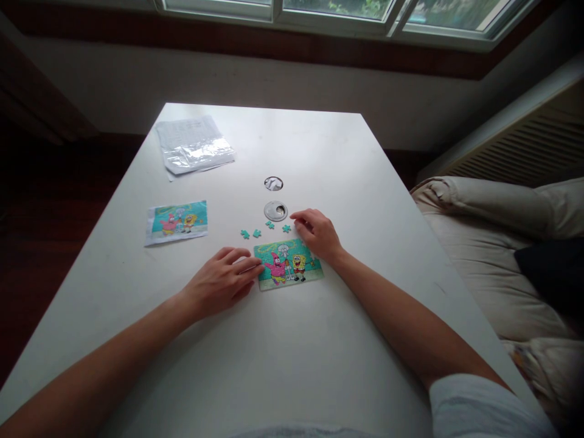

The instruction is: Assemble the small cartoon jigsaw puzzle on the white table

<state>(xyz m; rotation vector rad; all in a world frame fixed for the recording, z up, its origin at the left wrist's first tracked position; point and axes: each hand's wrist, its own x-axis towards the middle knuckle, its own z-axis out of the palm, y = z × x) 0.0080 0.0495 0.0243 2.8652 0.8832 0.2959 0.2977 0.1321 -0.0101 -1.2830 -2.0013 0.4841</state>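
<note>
A jigsaw puzzle [272, 258] with cartoon figures on a teal ground lies flat on the white table, mostly assembled. My left hand [225, 274] rests at its left edge, fingers stretched out and touching the border. Over the puzzle's upper right corner is my right hand [317, 231], its fingers bent, the index finger reaching toward a loose teal piece [286, 229]. Whether anything sits between its thumb and fingers is hidden. More loose puzzle pieces [257, 233] lie in a row just above the puzzle's top edge.
A printed reference picture [180, 220] lies to the left. Farther back is a clear plastic sleeve with papers [196, 146]. A round grey cable cap [275, 211] and a round hole [274, 183] mark the table [356, 340] centre. A beige sofa [483, 243] stands at the right.
</note>
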